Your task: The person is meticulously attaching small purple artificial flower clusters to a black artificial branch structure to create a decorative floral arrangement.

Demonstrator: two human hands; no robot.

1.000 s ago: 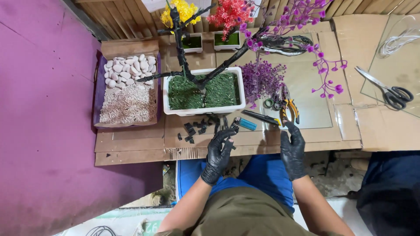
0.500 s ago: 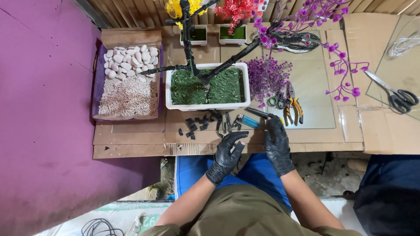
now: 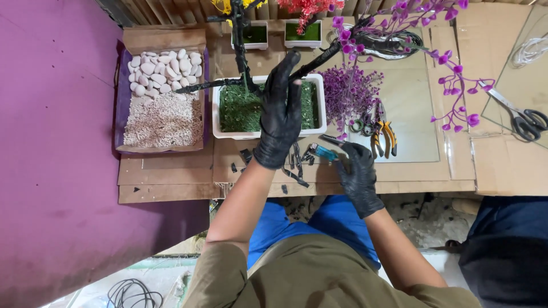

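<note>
Tree (image 3: 242, 63): black wrapped trunk and bare branches, standing upright in the white planter (image 3: 220, 122) of green moss, mid-table.
Left hand (image 3: 281, 111): black glove, fingers spread and released, reaching over the planter toward a branch (image 3: 319, 60); holds nothing.
Right hand (image 3: 358, 174): gloved, resting at the table edge beside a blue lighter (image 3: 324, 152); grip cannot be told.
Risk: a careless push on the branch could tip the tree or shed purple blossoms (image 3: 348, 94).
Around: pebble tray (image 3: 162, 102), pliers (image 3: 383, 128), scissors (image 3: 522, 117).
</note>
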